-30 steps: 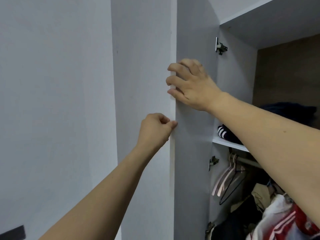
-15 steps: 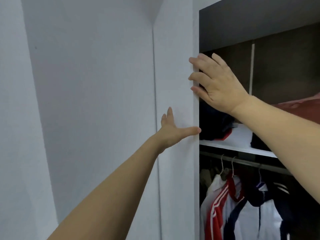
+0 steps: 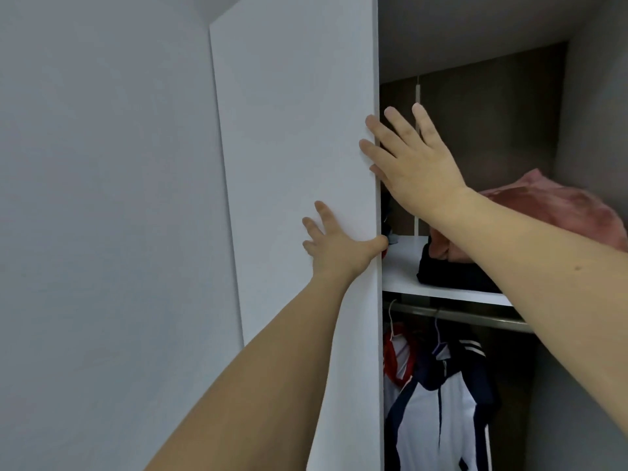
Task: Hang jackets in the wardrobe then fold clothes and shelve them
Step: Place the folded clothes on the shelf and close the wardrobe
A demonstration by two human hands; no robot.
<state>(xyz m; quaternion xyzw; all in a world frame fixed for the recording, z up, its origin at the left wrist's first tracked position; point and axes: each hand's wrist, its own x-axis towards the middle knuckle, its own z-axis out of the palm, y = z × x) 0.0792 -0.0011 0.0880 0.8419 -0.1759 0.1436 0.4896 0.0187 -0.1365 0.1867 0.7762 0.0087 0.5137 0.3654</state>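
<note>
A white wardrobe door [image 3: 299, 164] fills the middle of the view. My left hand [image 3: 336, 246] lies flat on its face with fingers spread and the thumb at its right edge. My right hand [image 3: 411, 164] is higher, fingers straight, its fingertips on the same edge. Inside, a white and navy jacket [image 3: 438, 413] and a red and white one [image 3: 396, 362] hang from the metal rail [image 3: 475, 317]. On the white shelf [image 3: 404, 266] above lie a dark folded garment [image 3: 452, 273] and a pink one [image 3: 557, 205].
A plain grey wall [image 3: 102, 198] runs along the left of the door. The wardrobe's dark back panel [image 3: 486, 130] and grey right side wall [image 3: 594, 113] enclose the upper compartment.
The door has swung round to the left, showing the hanging jackets and shelf. My left hand went from curled on the edge to flat on the face. My right fingers straightened.
</note>
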